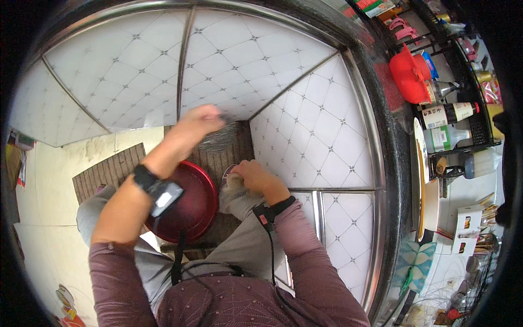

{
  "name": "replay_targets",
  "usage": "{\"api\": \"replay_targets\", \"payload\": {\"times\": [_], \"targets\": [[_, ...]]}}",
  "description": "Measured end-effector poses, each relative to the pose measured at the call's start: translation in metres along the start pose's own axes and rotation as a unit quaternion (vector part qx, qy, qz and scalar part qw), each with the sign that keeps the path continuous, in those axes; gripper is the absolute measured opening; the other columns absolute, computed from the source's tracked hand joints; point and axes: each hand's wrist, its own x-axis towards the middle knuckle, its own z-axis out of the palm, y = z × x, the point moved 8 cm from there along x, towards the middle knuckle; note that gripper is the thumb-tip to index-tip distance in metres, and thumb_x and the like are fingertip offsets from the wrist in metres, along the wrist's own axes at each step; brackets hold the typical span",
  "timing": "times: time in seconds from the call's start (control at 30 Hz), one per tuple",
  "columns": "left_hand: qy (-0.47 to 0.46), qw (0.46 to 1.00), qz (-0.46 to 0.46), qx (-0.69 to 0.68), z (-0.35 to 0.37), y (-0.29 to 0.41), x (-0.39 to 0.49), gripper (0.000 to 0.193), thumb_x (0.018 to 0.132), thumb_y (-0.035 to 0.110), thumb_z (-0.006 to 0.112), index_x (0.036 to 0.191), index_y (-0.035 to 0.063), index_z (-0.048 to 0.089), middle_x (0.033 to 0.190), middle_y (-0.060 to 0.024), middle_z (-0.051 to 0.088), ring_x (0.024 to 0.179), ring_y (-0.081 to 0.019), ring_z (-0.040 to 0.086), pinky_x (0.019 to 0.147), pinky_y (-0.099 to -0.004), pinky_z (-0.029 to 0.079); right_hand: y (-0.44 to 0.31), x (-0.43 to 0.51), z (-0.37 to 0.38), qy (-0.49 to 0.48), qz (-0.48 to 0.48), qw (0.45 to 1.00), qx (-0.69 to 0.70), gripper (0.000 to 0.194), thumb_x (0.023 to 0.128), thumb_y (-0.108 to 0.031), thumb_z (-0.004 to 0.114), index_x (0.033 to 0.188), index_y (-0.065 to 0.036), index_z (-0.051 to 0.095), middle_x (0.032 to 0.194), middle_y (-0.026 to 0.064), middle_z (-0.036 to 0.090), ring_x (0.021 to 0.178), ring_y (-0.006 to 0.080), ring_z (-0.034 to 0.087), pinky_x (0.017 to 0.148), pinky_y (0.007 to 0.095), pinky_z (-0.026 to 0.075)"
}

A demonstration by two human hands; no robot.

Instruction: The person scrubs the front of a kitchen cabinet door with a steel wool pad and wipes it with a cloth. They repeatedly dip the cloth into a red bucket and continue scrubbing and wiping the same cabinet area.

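Note:
Motion blurs my left hand (203, 118), which is raised beyond the red basin (196, 204) with its fingers curled. A dark, see-through thing (220, 133), too blurred to name, trails from its fingers. My right hand (255, 175) is low, just right of the basin and above my knee. Its fingers bend around a small pale brown thing (234, 182) that I cannot identify, close to my purple shoe (227, 173). The basin stands between my legs; its inside looks dark red, and my left forearm hides part of it.
White patterned cabinet panels (273, 65) rise in front and at the right. A dark-edged counter (384, 163) on the right bears bottles (445, 115), a red bag (408, 77) and a chopstick holder (467, 229). Brown striped mats (110, 171) lie on the floor. A black cable (273, 253) hangs from my right wrist.

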Motion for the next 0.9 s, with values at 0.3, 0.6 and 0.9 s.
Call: {"api": "replay_targets", "payload": {"times": [0.3, 0.6, 0.9], "targets": [[0.142, 0.977, -0.07, -0.143, -0.143, -0.038, -0.092, 0.003, 0.09, 0.006, 0.057, 0.09, 0.006, 0.06, 0.084, -0.0006, 0.064, 0.076, -0.0088, 0.061, 0.068, -0.0255, 0.052, -0.03, -0.052, -0.127, 0.301, -0.002, 0.949, -0.09, 0.051, 0.067, 0.012, 0.052, 0.111, -0.012, 0.065, 0.114, 0.0115, 0.062, 0.108, 0.0329, 0.055, 0.09, 0.0422, 0.045], [0.066, 0.96, -0.065, -0.266, -0.134, -0.019, -0.119, 0.006, 0.091, 0.002, 0.052, 0.09, 0.0052, 0.057, 0.083, -0.0019, 0.064, 0.071, -0.0094, 0.061, 0.067, -0.0244, 0.052, -0.019, -0.172, -0.237, 0.492, 0.205, 0.758, -0.376, 0.042, 0.074, 0.003, 0.056, 0.112, -0.01, 0.064, 0.121, 0.01, 0.059, 0.121, 0.0332, 0.05, 0.097, 0.0456, 0.039], [0.085, 0.957, -0.093, -0.259, -0.144, -0.024, -0.115, 0.007, 0.091, 0.0, 0.053, 0.095, 0.0024, 0.058, 0.086, -0.0046, 0.065, 0.074, -0.0114, 0.063, 0.067, -0.0259, 0.054, 0.07, -0.032, -0.081, 0.309, 0.143, 0.893, -0.295, 0.033, 0.081, -0.009, 0.054, 0.112, -0.007, 0.065, 0.127, 0.0081, 0.057, 0.129, 0.0293, 0.043, 0.102, 0.044, 0.035]]}}
